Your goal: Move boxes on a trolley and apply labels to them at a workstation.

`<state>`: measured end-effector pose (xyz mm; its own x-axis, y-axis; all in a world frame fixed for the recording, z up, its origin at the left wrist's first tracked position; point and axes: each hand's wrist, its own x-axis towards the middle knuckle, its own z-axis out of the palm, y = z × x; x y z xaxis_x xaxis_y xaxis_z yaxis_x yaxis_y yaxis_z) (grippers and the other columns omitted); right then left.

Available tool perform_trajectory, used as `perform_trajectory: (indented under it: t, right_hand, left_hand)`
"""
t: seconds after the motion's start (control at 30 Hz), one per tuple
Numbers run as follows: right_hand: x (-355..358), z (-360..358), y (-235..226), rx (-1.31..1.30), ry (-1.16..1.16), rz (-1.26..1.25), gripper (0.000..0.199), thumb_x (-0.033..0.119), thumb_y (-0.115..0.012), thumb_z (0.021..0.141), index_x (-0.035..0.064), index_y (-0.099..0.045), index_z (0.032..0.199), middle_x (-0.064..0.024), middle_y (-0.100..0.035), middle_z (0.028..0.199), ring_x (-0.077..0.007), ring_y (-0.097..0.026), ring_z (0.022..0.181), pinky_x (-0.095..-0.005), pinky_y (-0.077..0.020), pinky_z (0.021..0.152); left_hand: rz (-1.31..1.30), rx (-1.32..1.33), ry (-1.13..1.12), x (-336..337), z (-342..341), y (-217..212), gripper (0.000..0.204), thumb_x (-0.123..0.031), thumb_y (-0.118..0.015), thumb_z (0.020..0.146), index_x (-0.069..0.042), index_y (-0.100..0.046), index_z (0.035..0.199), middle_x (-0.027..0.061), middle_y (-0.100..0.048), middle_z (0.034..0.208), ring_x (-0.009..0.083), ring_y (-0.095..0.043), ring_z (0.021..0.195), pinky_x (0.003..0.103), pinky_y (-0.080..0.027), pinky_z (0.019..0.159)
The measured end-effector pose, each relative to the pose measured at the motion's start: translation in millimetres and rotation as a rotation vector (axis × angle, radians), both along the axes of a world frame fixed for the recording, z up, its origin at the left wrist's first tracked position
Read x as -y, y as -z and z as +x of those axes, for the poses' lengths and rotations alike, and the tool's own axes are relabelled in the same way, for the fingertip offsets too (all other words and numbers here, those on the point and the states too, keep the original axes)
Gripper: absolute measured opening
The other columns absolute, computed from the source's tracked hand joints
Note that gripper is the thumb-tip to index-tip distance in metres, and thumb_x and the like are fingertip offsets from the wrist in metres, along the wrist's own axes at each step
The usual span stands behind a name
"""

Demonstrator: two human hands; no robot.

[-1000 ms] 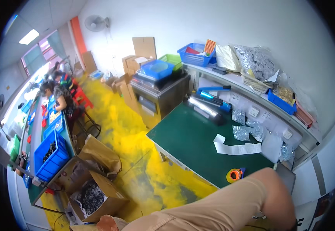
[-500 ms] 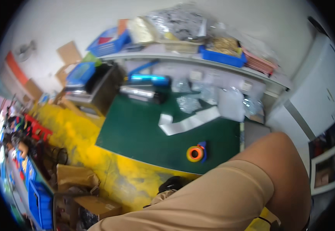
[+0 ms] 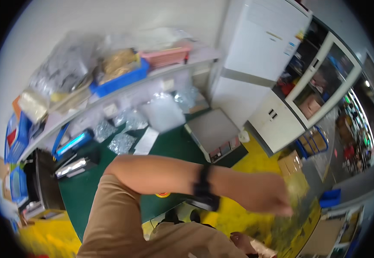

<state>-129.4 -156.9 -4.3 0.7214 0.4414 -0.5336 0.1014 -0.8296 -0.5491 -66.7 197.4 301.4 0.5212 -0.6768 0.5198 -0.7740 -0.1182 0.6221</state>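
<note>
Yellow flr [image 3: 256, 223], blue label [image 3: 289, 48] illegible, lt grip [image 3: 271, 196], rt grip [image 3: 242, 242], can't tell if open

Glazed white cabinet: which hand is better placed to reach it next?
Probably the left hand: its forearm extends rightward to the cabinet's side of the picture; no right hand shows clearly.

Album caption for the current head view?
Left hand and dark wristband, with a cluttered green worktable behind the forearm.
</note>
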Motion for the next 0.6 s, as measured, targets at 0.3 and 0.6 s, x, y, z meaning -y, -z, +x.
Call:
perform_trajectory:
  t: [0.3,0.6]
  right_hand:
    - [10.9,-35.7,20.0,-0.02,0.078,-0.044,0.036,0.035,-0.062,0.084,0.0069,-0.07,0.104,-0.0159,-0.071,0.091,-0.0309,-0.068,0.089,-0.0366,-0.0536,0.078]
    - [7.6,-21.8,12.2,-0.017,0.042,-0.097,0.039,0.037,-0.06,0.083,0.0076,-0.069,0.107,-0.0168,-0.07,0.095,-0.0326,-0.066,0.094,-0.038,-0.0524,0.082]
  left_hand:
    - [-1.44,-0.825,-0.089,-85.2,-35.3,20.1,0.049,-0.048,-0.039,0.098,-0.009,-0.047,0.128,0.0115,-0.06,0.108,0.0284,-0.057,0.102,0.05,-0.032,0.107]
    - [-1.366,-0.543,0.283,-78.9,-64.6,4.8,0.052,-0.059,-0.038,0.094,-0.014,-0.048,0.116,0.005,-0.053,0.101,0.0247,-0.05,0.102,0.055,-0.026,0.108]
